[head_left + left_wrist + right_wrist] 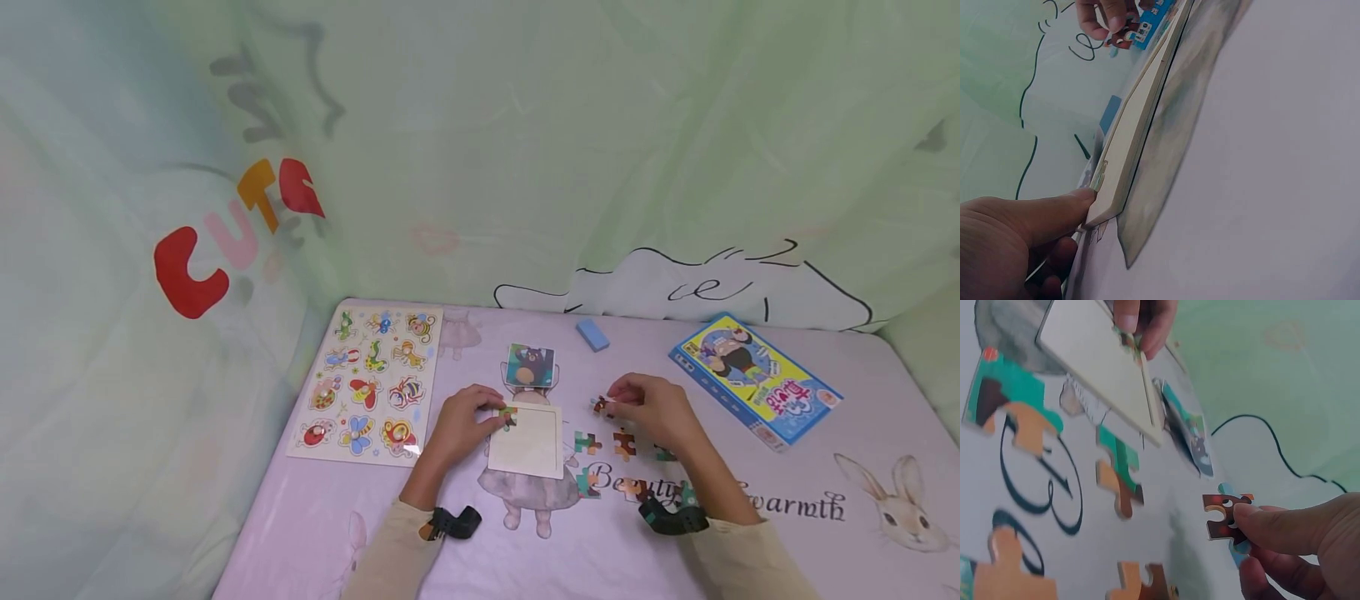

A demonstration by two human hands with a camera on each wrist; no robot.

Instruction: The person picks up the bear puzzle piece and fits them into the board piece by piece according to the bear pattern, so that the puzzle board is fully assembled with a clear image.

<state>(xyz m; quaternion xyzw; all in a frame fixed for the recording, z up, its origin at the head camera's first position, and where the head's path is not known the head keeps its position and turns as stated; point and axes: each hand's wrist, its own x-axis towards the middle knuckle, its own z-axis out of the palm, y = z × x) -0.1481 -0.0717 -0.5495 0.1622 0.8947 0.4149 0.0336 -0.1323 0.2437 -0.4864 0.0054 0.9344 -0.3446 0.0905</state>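
Note:
Between thumb and fingers, my right hand pinches a dark brown jigsaw piece just above the table, showing part of a bear's face. My left hand grips the upper left corner of a pale wooden puzzle tray, thumb along its rim. One green and brown corner piece lies in the tray beside that thumb. Loose pieces lie in rows right of the tray, among them a green one and a brown one. Behind the tray is a bear picture card.
At the left lies an insect peg board. A small blue block rests near the back edge of the table. To the right, beyond my right hand, is a blue and yellow puzzle box. Curtain-like cloth borders the table's back and left.

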